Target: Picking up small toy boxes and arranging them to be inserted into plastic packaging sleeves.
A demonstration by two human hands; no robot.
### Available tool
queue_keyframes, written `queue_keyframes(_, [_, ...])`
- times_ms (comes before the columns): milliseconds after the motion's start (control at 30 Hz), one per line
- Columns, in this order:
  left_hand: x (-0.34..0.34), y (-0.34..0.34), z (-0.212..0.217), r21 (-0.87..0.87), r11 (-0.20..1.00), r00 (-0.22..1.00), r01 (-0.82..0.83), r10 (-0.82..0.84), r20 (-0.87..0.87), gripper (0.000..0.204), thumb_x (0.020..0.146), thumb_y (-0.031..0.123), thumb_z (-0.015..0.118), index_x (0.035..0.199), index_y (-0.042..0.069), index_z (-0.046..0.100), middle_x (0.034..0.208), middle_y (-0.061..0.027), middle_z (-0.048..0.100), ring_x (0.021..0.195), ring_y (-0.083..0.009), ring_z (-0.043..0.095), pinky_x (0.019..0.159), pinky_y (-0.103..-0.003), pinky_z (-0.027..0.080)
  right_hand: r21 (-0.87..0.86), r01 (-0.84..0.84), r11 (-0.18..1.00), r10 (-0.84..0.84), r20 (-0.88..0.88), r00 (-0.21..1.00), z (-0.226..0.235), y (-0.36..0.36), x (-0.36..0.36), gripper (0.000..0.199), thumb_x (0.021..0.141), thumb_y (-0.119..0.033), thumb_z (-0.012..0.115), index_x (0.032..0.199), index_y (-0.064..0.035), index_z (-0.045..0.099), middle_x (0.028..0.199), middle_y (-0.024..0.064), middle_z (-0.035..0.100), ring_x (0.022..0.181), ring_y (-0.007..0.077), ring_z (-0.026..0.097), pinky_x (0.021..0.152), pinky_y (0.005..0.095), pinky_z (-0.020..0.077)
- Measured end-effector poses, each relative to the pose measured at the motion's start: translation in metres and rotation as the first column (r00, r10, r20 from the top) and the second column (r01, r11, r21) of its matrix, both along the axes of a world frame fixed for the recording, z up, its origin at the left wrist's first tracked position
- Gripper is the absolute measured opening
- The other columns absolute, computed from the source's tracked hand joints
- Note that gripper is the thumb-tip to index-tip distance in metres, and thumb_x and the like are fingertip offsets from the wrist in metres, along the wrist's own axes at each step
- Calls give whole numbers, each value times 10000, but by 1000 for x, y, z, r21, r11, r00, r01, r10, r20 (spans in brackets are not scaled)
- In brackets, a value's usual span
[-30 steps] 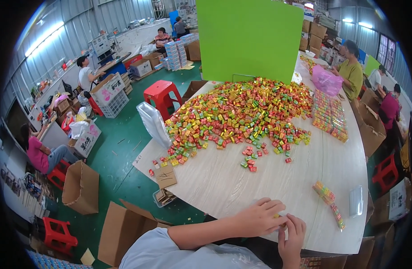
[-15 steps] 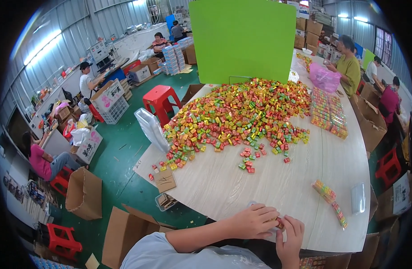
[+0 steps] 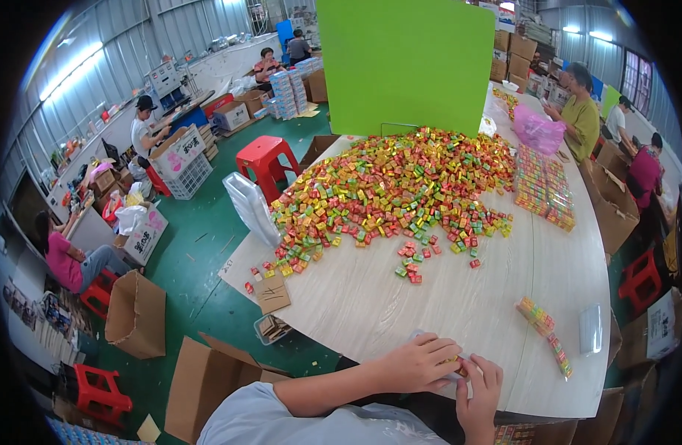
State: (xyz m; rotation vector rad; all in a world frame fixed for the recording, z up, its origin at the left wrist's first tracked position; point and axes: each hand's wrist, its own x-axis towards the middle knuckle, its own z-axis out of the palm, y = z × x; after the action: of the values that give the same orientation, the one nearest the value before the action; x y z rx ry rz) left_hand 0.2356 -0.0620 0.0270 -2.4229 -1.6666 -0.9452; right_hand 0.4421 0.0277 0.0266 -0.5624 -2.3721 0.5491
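Note:
At the table's near edge, my left hand (image 3: 424, 362) is closed over a clear plastic sleeve, its fingers curled down. A small foil-wrapped piece (image 3: 459, 366) shows between the hands, partly hidden by the fingers. Close on its right, my right hand (image 3: 480, 387) pinches the same sleeve's end with thumb and fingers. A large heap of small red, yellow, green and orange wrapped pieces (image 3: 400, 194) lies ahead on the pale table (image 3: 356, 297). To the right lie filled clear strips (image 3: 546, 334) of these pieces and a stack of flat clear sleeves (image 3: 591, 329).
A green board (image 3: 408, 67) stands behind the heap. Packed rows of pieces (image 3: 545, 185) lie at the right, near a pink bag (image 3: 540, 132). A cardboard tag (image 3: 273, 294) and a white plastic-wrapped bundle (image 3: 250, 210) sit at the left edge. Co-workers sit around; a red stool (image 3: 268, 163) stands left.
The view has shifted slightly. Both hands stay together at the table edge, with only small finger movement around the sleeve.

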Motion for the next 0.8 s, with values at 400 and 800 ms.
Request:
queue_keyframes(400, [-21,-7,7,40,987,987,-156,154,45,448,907,353,748,1237,80,618,1316,-127,614,1277,-306,581,1080,-461,432,105,-17,994,6,105,994,-5,1,8,410,877,-126,682,1271,-14,681,1341,181,603,1214,415,539,1072,506,418])
queue_keyframes(800, [-22,-9,-12,-125,984,967,-123,147,208,529,907,364,759,1324,86,592,1302,-124,621,1258,-325,572,1099,-468,418,-57,-121,991,129,172,976,22,12,-25,426,821,-184,791,1203,-48,661,1281,150,623,1188,373,575,1040,480,442])
